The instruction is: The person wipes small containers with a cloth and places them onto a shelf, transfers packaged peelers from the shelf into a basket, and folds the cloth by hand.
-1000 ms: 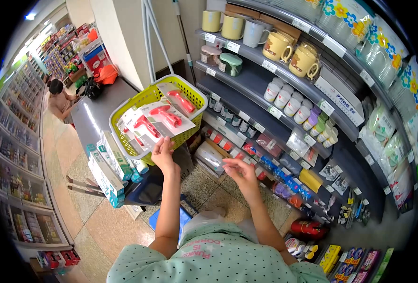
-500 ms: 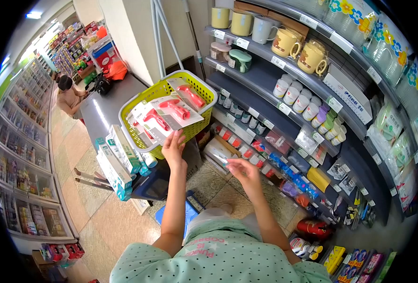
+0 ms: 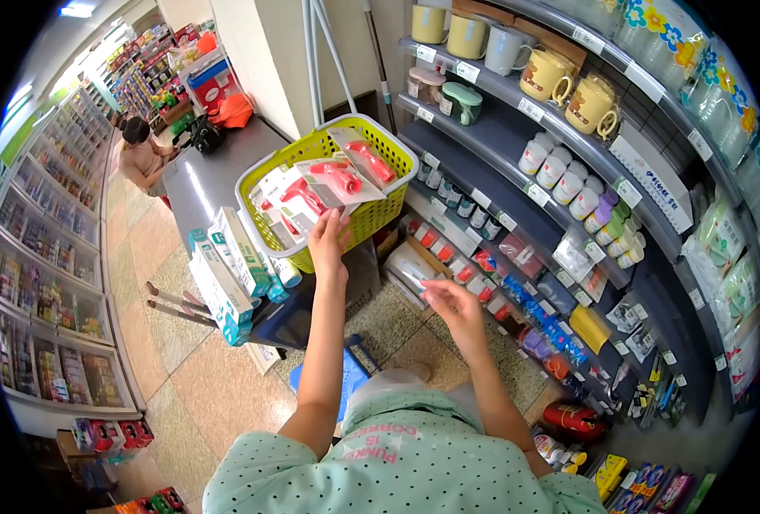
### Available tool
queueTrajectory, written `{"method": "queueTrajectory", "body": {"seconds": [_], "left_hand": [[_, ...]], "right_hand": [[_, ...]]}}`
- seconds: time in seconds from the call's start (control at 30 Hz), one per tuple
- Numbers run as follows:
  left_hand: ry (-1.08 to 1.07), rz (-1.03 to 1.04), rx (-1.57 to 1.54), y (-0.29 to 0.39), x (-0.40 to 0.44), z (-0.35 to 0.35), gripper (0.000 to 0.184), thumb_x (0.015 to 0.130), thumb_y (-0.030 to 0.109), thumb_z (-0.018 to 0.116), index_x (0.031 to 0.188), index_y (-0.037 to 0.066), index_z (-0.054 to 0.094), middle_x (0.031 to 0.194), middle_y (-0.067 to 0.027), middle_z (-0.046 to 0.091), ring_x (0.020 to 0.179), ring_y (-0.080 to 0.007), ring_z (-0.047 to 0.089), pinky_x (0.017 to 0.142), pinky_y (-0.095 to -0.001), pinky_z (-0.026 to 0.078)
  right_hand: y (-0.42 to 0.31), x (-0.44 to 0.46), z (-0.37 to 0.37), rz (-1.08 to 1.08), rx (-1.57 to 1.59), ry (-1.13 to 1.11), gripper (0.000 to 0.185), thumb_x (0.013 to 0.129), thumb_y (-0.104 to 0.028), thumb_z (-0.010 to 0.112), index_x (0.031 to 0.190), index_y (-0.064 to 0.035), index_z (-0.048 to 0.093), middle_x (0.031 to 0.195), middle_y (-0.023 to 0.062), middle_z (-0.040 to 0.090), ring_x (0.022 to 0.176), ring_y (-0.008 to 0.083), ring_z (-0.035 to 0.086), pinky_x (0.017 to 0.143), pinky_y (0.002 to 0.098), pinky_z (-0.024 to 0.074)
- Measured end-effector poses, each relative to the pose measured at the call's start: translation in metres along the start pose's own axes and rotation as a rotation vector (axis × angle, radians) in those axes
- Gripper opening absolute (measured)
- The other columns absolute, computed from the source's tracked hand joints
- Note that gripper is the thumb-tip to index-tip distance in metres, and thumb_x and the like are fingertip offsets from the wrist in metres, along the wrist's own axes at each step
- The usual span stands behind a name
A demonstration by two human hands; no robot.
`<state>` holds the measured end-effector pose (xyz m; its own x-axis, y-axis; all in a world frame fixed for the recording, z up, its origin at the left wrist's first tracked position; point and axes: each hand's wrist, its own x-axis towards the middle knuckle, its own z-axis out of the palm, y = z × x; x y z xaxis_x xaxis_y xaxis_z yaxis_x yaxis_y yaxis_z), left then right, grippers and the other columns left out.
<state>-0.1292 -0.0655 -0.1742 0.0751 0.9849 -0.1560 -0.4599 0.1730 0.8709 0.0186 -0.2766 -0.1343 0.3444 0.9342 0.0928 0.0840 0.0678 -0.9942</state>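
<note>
A yellow-green plastic basket (image 3: 370, 224) with a grey rim sits on the counter's near end. Several red items in clear-and-card packs (image 3: 335, 178) lie in it; their exact kind I cannot make out. My left hand (image 3: 329, 244) is at the basket's near side, its fingers closed at the lower edge of these packs. Lower and to the right, my right hand (image 3: 455, 307) is apart from the basket, thumb and fingertips pinched together. A small pale bit shows at those fingertips, too small to name.
White-and-teal boxes (image 3: 221, 287) stand beside the basket on the dark counter (image 3: 226, 176). Shelves at right hold mugs (image 3: 544, 75), lidded bottles (image 3: 553, 167) and small packs. A blue step stool (image 3: 346, 377) is on the floor. Another person (image 3: 140, 158) is at the counter's far end.
The view has shifted, so the scene sits further right and higher. My left hand has moved slightly further up over the packs; my right hand stays pinched.
</note>
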Motion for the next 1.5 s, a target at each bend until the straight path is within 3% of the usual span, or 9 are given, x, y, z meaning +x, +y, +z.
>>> {"method": "queueTrajectory", "body": {"seconds": [0.03, 0.23, 0.33, 0.73, 0.97, 1.27, 1.5], "left_hand": [[-0.01, -0.029, 0.037, 0.004, 0.002, 0.0, 0.042, 0.092, 0.032, 0.06, 0.125, 0.007, 0.055, 0.118, -0.0021, 0.063, 0.103, -0.0157, 0.059, 0.082, -0.0307, 0.045], [-0.12, -0.081, -0.025, 0.019, 0.001, 0.003, 0.059, 0.094, 0.036, 0.051, 0.142, 0.006, 0.037, 0.13, -0.0094, 0.056, 0.109, -0.0223, 0.057, 0.095, -0.0383, 0.042], [-0.153, -0.056, 0.101, 0.019, -0.006, 0.003, 0.055, 0.093, 0.033, 0.051, 0.139, 0.005, 0.04, 0.131, -0.0104, 0.055, 0.111, -0.0224, 0.057, 0.094, -0.037, 0.043], [-0.278, -0.114, 0.133, 0.004, -0.036, 0.039, 0.044, 0.093, 0.03, 0.052, 0.13, 0.007, 0.052, 0.128, -0.0077, 0.058, 0.111, -0.0216, 0.057, 0.093, -0.0346, 0.043], [-0.587, -0.23, 0.181, -0.02, -0.08, 0.11, 0.043, 0.092, 0.029, 0.053, 0.129, 0.006, 0.051, 0.127, -0.0091, 0.058, 0.11, -0.0201, 0.057, 0.095, -0.0339, 0.041], [-1.138, -0.448, 0.209, -0.053, -0.16, 0.189, 0.045, 0.091, 0.031, 0.053, 0.128, 0.005, 0.05, 0.126, -0.0108, 0.058, 0.109, -0.0199, 0.058, 0.094, -0.0352, 0.042], [-1.26, -0.504, 0.26, -0.064, -0.184, 0.205, 0.041, 0.091, 0.031, 0.055, 0.121, 0.004, 0.056, 0.12, -0.0109, 0.06, 0.108, -0.0207, 0.06, 0.093, -0.0353, 0.044]], "right_hand": [[0.001, 0.0, 0.001, -0.008, 0.006, 0.007, 0.027, 0.089, -0.021, 0.063, 0.107, -0.0017, 0.067, 0.097, 0.0047, 0.068, 0.087, 0.0106, 0.06, 0.079, 0.0257, 0.0438], [-0.002, 0.0, 0.002, 0.015, 0.003, -0.029, 0.025, 0.091, -0.018, 0.061, 0.108, -0.001, 0.066, 0.098, 0.005, 0.067, 0.091, 0.0106, 0.061, 0.082, 0.0254, 0.0447], [-0.001, 0.001, 0.002, 0.016, -0.004, -0.035, 0.025, 0.091, -0.018, 0.061, 0.109, -0.0015, 0.066, 0.097, 0.0048, 0.067, 0.09, 0.0105, 0.061, 0.081, 0.0251, 0.0447], [0.003, -0.004, -0.017, -0.026, -0.001, 0.048, 0.025, 0.089, -0.019, 0.063, 0.11, -0.0065, 0.066, 0.098, 0.0028, 0.068, 0.091, 0.0109, 0.061, 0.082, 0.0265, 0.0431], [-0.007, -0.031, -0.06, -0.056, -0.037, 0.328, 0.023, 0.093, -0.017, 0.058, 0.11, -0.0026, 0.065, 0.101, 0.0063, 0.067, 0.093, 0.0126, 0.063, 0.081, 0.0268, 0.0466], [-0.02, -0.093, -0.107, -0.062, 0.032, 0.76, 0.022, 0.093, -0.014, 0.059, 0.108, 0.001, 0.063, 0.105, 0.0074, 0.065, 0.094, 0.0136, 0.062, 0.083, 0.0263, 0.0467], [-0.018, -0.112, -0.115, -0.111, 0.043, 0.922, 0.022, 0.092, -0.016, 0.06, 0.106, -0.0014, 0.066, 0.1, 0.0064, 0.067, 0.088, 0.012, 0.064, 0.079, 0.0252, 0.0471]]}}
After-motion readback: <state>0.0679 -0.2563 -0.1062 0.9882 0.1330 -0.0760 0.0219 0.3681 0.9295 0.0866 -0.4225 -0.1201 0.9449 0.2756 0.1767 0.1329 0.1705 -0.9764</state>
